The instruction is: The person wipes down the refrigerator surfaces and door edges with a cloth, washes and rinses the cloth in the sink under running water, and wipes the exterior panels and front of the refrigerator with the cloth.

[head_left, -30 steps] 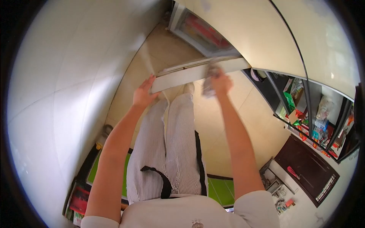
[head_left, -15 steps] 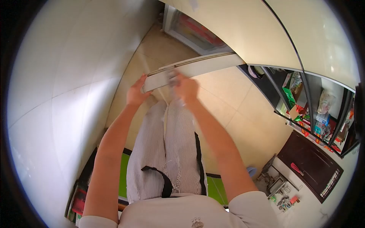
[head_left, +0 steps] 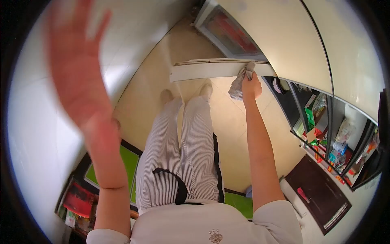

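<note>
A crumpled grey cloth (head_left: 237,87) is gripped in my right hand (head_left: 252,86), against the edge of an open white door (head_left: 207,72) near its hinge end. The door, seen from above, looks like a fridge door. My left hand (head_left: 75,61) is raised at the upper left in front of the pale wall, blurred by motion. Its fingers are spread and it holds nothing; the fingertips run to the frame's top.
Behind the door is a compartment (head_left: 237,34) with red contents. Black shelves (head_left: 329,118) with packets stand at the right, above a dark brown panel (head_left: 319,193). A pale wall (head_left: 36,134) rises at left. Green surfaces (head_left: 128,162) lie beside my legs.
My left hand has let go of the door's free end and risen to the upper left. My right hand has slid the cloth rightward along the door edge. The view has shifted slightly.
</note>
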The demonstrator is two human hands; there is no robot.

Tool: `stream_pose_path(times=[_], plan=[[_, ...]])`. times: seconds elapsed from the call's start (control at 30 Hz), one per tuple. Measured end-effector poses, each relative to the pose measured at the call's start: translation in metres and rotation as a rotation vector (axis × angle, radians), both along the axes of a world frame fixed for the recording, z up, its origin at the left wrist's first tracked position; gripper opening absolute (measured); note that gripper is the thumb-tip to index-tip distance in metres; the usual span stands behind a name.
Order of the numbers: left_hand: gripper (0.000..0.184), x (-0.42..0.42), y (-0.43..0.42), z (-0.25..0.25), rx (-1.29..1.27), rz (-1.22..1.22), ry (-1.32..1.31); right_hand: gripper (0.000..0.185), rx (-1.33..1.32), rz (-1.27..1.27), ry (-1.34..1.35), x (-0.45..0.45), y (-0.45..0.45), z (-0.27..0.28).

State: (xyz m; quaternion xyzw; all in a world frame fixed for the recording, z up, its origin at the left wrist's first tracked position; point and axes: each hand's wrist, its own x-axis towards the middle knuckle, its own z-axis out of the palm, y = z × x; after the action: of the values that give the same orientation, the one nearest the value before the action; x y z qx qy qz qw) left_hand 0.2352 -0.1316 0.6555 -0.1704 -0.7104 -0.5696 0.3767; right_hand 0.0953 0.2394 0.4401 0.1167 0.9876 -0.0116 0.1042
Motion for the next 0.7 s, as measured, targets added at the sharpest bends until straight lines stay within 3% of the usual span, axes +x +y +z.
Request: stream_pose_path(times=[0.1,0.23,0.7], plan=[[0.092,0.006,-0.002,0.054,-0.149,-0.097,0.23,0.048,0.026,0.076,-0.039,0.007,-0.01,0.001],[0.093,0.026,-0.001,0.087,-0.218,-0.159,0.322,0.045,-0.001,0.208,-0.067,0.024,-0.026,0.003],[0.095,0.053,0.0,0.102,-0.253,-0.137,0.339,0.049,0.037,0.292,-0.013,0.025,-0.021,0.0]])
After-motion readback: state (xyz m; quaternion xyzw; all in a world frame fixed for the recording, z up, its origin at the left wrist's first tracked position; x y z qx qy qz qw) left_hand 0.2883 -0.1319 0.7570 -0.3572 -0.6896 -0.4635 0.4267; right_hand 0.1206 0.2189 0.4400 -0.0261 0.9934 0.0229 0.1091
